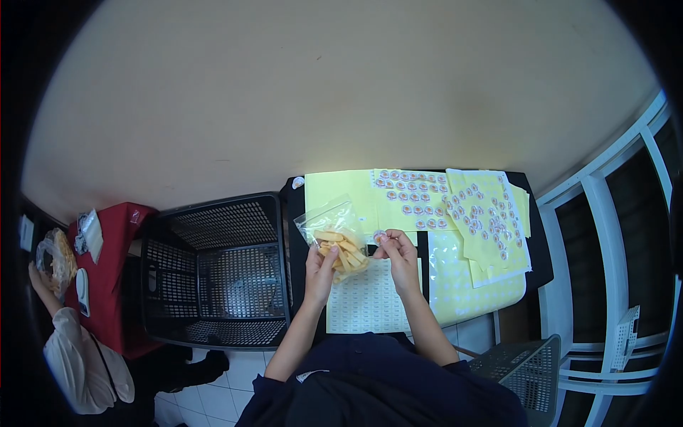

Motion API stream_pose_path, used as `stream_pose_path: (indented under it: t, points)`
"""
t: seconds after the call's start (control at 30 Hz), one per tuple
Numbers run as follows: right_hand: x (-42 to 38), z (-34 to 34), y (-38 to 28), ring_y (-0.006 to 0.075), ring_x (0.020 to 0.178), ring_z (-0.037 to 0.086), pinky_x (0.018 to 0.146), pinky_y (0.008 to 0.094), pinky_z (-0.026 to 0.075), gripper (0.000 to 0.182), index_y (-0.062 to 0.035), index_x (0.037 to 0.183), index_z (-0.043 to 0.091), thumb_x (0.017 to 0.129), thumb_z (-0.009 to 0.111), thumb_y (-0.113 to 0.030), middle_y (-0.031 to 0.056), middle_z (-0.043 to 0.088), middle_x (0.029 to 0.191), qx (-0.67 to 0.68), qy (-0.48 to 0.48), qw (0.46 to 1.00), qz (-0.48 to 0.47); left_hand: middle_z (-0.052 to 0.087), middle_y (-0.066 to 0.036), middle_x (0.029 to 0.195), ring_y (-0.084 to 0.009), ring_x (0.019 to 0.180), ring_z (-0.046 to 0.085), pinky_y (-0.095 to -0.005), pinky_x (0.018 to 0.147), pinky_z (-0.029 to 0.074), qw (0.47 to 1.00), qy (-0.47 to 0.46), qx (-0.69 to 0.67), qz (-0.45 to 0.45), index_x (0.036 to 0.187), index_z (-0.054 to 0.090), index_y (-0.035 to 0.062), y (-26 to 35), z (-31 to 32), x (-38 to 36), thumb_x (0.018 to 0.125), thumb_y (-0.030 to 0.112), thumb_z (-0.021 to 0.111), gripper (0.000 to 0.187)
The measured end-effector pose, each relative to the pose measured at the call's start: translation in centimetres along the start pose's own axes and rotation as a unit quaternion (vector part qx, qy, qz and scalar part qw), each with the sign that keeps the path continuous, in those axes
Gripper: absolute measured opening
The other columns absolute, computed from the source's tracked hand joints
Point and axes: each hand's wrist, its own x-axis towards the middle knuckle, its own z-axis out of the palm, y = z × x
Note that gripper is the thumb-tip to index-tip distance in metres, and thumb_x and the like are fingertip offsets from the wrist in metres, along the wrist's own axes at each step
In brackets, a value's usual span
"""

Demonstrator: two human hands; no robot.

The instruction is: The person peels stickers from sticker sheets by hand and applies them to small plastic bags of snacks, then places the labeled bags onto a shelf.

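Note:
My left hand (320,267) grips a clear plastic bag of yellow snack sticks (340,238) above a small black table (537,249). Beside the bag, my right hand (398,249) pinches a small round sticker (379,235) between its fingertips, close to the bag's right edge. Yellow sheets carrying round stickers (420,196) lie spread over the back of the table, and a second stack of such sheets (491,220) lies to the right. Under my hands sits a white sheet of small labels (366,302).
An empty black plastic crate (213,270) stands left of the table. Another person in a white sleeve (78,363) works at a red-covered table (117,277) at far left, holding a bag of snacks (55,260). A grey basket (523,363) sits at lower right, near white window bars.

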Motion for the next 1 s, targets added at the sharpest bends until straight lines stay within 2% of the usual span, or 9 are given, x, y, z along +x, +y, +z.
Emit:
stream_pose_path:
  t: [0.13, 0.2, 0.33, 0.4, 0.5, 0.73, 0.83, 0.93, 1.0]
  points:
    - [-0.5, 1.0, 0.5, 0.0046, 0.063, 0.049, 0.058, 0.0181, 0.037, 0.007, -0.0030, 0.081, 0.057, 0.081, 0.056, -0.010, 0.0010, 0.055, 0.075, -0.077, 0.015, 0.996, -0.049, 0.049, -0.009, 0.110, -0.0133, 0.098, 0.050, -0.0248, 0.082, 0.041, 0.999, -0.019, 0.044, 0.019, 0.117, 0.037, -0.0002, 0.1, 0.4, 0.0, 0.088, 0.013, 0.044, 0.033]
    - [-0.9, 1.8, -0.3, 0.0038, 0.060, 0.044, 0.058, 0.0179, 0.035, 0.007, -0.0010, 0.076, 0.059, 0.076, 0.061, -0.007, -0.0003, 0.050, 0.069, -0.180, 0.028, 0.974, -0.136, 0.048, -0.012, 0.111, -0.0179, 0.103, 0.049, -0.0293, 0.086, 0.040, 1.000, -0.026, 0.016, -0.004, 0.123, 0.032, -0.0006, 0.3, 0.6, -0.2, 0.090, 0.017, 0.039, 0.037]
    - [-1.4, 3.0, -0.9, 0.0049, 0.059, 0.040, 0.057, 0.0184, 0.034, 0.007, 0.0000, 0.072, 0.059, 0.073, 0.063, -0.006, -0.0011, 0.045, 0.066, -0.166, 0.033, 0.974, -0.148, 0.049, -0.011, 0.110, -0.0172, 0.102, 0.049, -0.0290, 0.086, 0.040, 1.000, -0.019, 0.006, -0.013, 0.122, 0.033, 0.0005, 0.3, 0.7, -0.3, 0.091, 0.020, 0.036, 0.037]
    - [-1.4, 3.3, -0.9, 0.0056, 0.059, 0.039, 0.056, 0.0190, 0.034, 0.008, -0.0003, 0.071, 0.060, 0.071, 0.065, -0.006, -0.0007, 0.044, 0.064, -0.203, 0.042, 0.963, -0.171, 0.050, -0.007, 0.108, -0.0115, 0.097, 0.050, -0.0239, 0.082, 0.040, 0.999, -0.030, 0.010, 0.002, 0.119, 0.037, 0.0018, 0.6, 1.0, -0.4, 0.092, 0.019, 0.037, 0.032]
    - [-1.5, 3.5, -1.3, 0.0105, 0.058, 0.042, 0.054, 0.0231, 0.035, 0.010, -0.0008, 0.069, 0.061, 0.068, 0.067, -0.008, 0.0023, 0.044, 0.060, -0.223, 0.056, 0.956, -0.181, 0.050, -0.007, 0.107, -0.0109, 0.096, 0.050, -0.0235, 0.080, 0.040, 0.999, -0.034, 0.020, 0.014, 0.120, 0.037, 0.0017, 0.4, 0.7, -0.3, 0.091, 0.019, 0.037, 0.033]
    - [-1.5, 3.7, -1.2, 0.0134, 0.056, 0.042, 0.053, 0.0261, 0.034, 0.010, -0.0022, 0.066, 0.060, 0.067, 0.068, -0.009, 0.0034, 0.044, 0.059, -0.261, 0.058, 0.938, -0.221, 0.050, -0.008, 0.107, -0.0107, 0.094, 0.049, -0.0234, 0.080, 0.040, 0.999, -0.032, 0.032, 0.014, 0.121, 0.036, 0.0012, 0.2, 0.6, -0.4, 0.091, 0.018, 0.038, 0.034]
    - [-1.6, 3.8, -1.4, 0.0136, 0.057, 0.041, 0.056, 0.0265, 0.033, 0.009, -0.0037, 0.066, 0.060, 0.067, 0.067, -0.009, 0.0027, 0.043, 0.059, -0.256, 0.062, 0.942, -0.209, 0.050, -0.008, 0.107, -0.0108, 0.095, 0.049, -0.0234, 0.080, 0.040, 0.999, -0.032, 0.037, 0.013, 0.122, 0.035, 0.0010, 0.3, 0.9, -0.6, 0.091, 0.017, 0.038, 0.035]
    - [-1.6, 3.8, -1.5, 0.0137, 0.058, 0.041, 0.059, 0.0270, 0.032, 0.009, -0.0052, 0.065, 0.060, 0.066, 0.067, -0.010, 0.0018, 0.043, 0.060, -0.291, 0.071, 0.924, -0.236, 0.050, -0.007, 0.106, -0.0108, 0.096, 0.049, -0.0233, 0.081, 0.039, 0.998, -0.028, 0.044, 0.022, 0.119, 0.037, 0.0003, 0.4, 1.1, -0.7, 0.091, 0.016, 0.039, 0.033]
    - [-1.7, 3.9, -1.7, 0.0140, 0.059, 0.041, 0.061, 0.0271, 0.031, 0.011, -0.0064, 0.064, 0.059, 0.065, 0.068, -0.012, 0.0007, 0.042, 0.060, -0.311, 0.088, 0.910, -0.261, 0.050, -0.008, 0.105, -0.0114, 0.095, 0.050, -0.0241, 0.080, 0.040, 0.997, -0.041, 0.050, 0.043, 0.116, 0.038, -0.0001, 0.4, 1.3, -0.7, 0.088, 0.013, 0.045, 0.032]
